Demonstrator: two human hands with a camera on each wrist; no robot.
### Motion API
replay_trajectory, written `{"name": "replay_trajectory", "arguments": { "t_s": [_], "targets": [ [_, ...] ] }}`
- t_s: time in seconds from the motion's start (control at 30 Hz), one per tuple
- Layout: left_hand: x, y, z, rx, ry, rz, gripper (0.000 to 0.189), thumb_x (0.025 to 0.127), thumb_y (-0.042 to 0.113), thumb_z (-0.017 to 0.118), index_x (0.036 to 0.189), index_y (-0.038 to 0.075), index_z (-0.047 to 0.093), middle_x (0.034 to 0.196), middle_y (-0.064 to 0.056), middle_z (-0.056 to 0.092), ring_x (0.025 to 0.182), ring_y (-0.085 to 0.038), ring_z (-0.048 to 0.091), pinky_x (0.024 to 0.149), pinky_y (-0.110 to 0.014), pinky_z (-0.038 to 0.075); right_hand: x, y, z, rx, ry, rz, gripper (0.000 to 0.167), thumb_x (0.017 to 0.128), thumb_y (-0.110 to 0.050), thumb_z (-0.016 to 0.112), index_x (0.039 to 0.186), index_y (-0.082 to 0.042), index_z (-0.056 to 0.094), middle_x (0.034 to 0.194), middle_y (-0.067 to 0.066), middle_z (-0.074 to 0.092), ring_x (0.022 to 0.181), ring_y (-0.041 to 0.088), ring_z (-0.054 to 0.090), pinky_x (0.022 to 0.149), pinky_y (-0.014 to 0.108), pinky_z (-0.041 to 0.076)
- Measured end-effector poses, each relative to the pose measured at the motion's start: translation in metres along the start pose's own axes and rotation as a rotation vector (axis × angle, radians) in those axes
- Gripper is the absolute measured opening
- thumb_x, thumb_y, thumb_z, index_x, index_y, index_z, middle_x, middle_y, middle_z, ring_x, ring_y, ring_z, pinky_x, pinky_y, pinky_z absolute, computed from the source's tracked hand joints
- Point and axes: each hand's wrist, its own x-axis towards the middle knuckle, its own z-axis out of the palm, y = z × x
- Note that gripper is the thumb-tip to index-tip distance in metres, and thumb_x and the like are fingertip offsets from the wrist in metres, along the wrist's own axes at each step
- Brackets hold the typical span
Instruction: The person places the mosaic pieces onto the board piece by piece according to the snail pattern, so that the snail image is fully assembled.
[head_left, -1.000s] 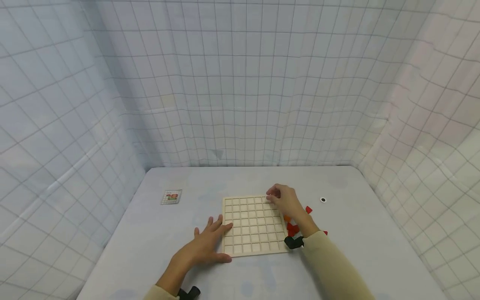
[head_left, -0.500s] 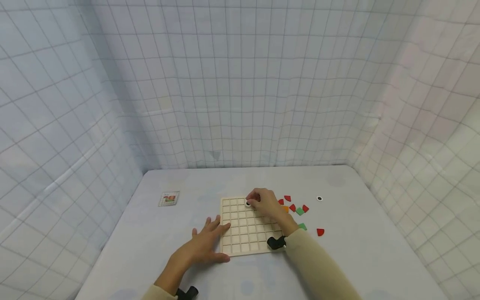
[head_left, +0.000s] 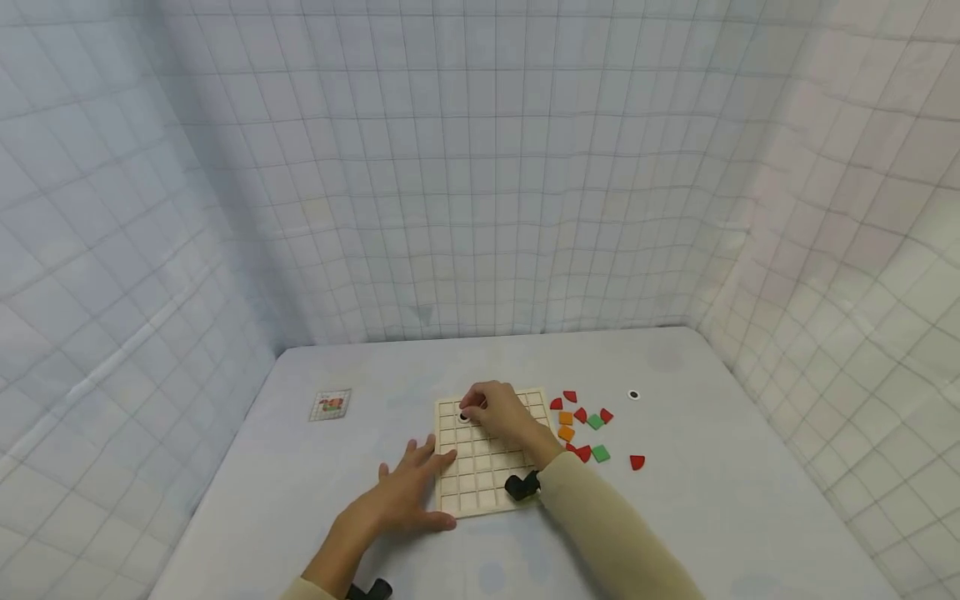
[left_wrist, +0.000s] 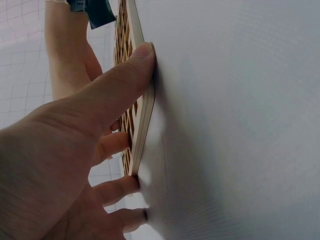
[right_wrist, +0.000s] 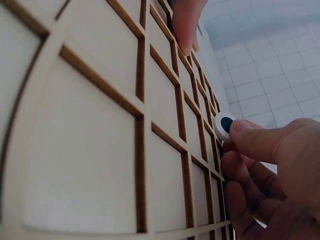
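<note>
A pale wooden grid board (head_left: 468, 481) lies flat, divided into small square cells by raised strips. My right hand (head_left: 498, 412) is over its upper left part. In the right wrist view, the thumb and fingers pinch a white disc (right_wrist: 220, 131) with a black dot, tilted at the grid's surface. My left hand (head_left: 403, 497) is spread at the board's left side. The left wrist view shows the thumb (left_wrist: 122, 75) on the board's edge (left_wrist: 141, 131), and the other fingers reach along that side with some tips on the table. My right forearm hides part of the grid.
Right of the board lie several red quarter-round pieces (head_left: 637, 462), orange squares (head_left: 566, 418) and green squares (head_left: 601, 452). Another white disc (head_left: 634, 395) with a black dot is farther right. A small picture card (head_left: 330, 405) lies at the left. Gridded cloth walls surround the white table (head_left: 712, 517).
My right hand has moved left across the board, from its upper right corner to the upper left cells, with the disc in its fingers. My left hand has stayed at the board's side.
</note>
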Motion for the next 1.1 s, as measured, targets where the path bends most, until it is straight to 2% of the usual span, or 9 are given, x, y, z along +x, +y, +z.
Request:
{"name": "replay_trajectory", "arguments": {
  "t_s": [0.1,0.33,0.53,0.67,0.83,0.97,1.1],
  "targets": [
    [0.002,0.000,-0.002,0.000,0.002,-0.002,0.107,0.085,0.043,0.106,0.175,0.018,0.054,0.192,-0.027,0.027,0.177,-0.065,0.016,0.122,-0.103,0.017,0.004,-0.002,0.002,-0.023,-0.007,0.004,0.007,0.113,-0.017,0.079,0.110,-0.015,0.085,0.102,-0.001,0.082,0.090,0.007,0.070,0.086,0.030,0.061],
    [-0.004,0.000,-0.003,0.011,0.001,0.007,0.106,0.088,0.044,0.104,0.176,0.017,0.051,0.192,-0.028,0.026,0.177,-0.065,0.016,0.121,-0.103,0.017,0.004,-0.001,0.005,-0.049,-0.044,0.018,0.013,0.113,-0.020,0.079,0.102,-0.021,0.086,0.088,-0.008,0.075,0.078,0.005,0.061,0.077,0.026,0.053],
    [-0.001,-0.001,-0.003,0.027,-0.011,0.002,0.106,0.088,0.046,0.103,0.176,0.018,0.051,0.192,-0.027,0.027,0.177,-0.065,0.016,0.121,-0.103,0.018,0.001,-0.002,0.001,-0.034,-0.067,0.031,0.008,0.113,-0.018,0.079,0.109,-0.020,0.086,0.090,-0.005,0.078,0.078,0.007,0.064,0.077,0.028,0.054],
    [0.001,0.000,-0.004,0.034,-0.010,0.004,0.106,0.089,0.047,0.102,0.177,0.018,0.051,0.191,-0.027,0.027,0.177,-0.065,0.017,0.121,-0.103,0.018,0.002,-0.002,-0.001,-0.042,-0.076,0.024,0.011,0.113,-0.016,0.078,0.114,-0.020,0.088,0.092,-0.004,0.080,0.078,0.007,0.066,0.076,0.027,0.055],
    [0.002,0.000,-0.005,0.032,-0.012,0.000,0.106,0.088,0.047,0.102,0.177,0.019,0.051,0.192,-0.027,0.026,0.177,-0.064,0.016,0.122,-0.103,0.018,0.004,-0.005,-0.007,-0.051,-0.094,0.028,0.014,0.111,-0.014,0.078,0.112,-0.018,0.091,0.094,-0.002,0.083,0.081,0.008,0.068,0.077,0.028,0.057],
    [0.001,0.003,-0.004,0.023,-0.024,0.003,0.107,0.088,0.047,0.103,0.177,0.019,0.050,0.192,-0.028,0.024,0.177,-0.065,0.015,0.122,-0.103,0.017,0.002,-0.005,-0.011,-0.054,-0.107,0.057,0.014,0.110,-0.013,0.080,0.109,-0.018,0.093,0.097,-0.003,0.087,0.088,0.006,0.070,0.084,0.029,0.059],
    [-0.001,0.005,-0.004,0.021,-0.020,-0.005,0.108,0.086,0.045,0.104,0.177,0.018,0.051,0.192,-0.028,0.024,0.177,-0.065,0.015,0.122,-0.103,0.017,-0.003,-0.004,-0.016,-0.046,-0.099,0.040,0.012,0.109,-0.014,0.082,0.107,-0.016,0.093,0.102,-0.003,0.089,0.092,0.005,0.072,0.089,0.031,0.062]
  ]
}}
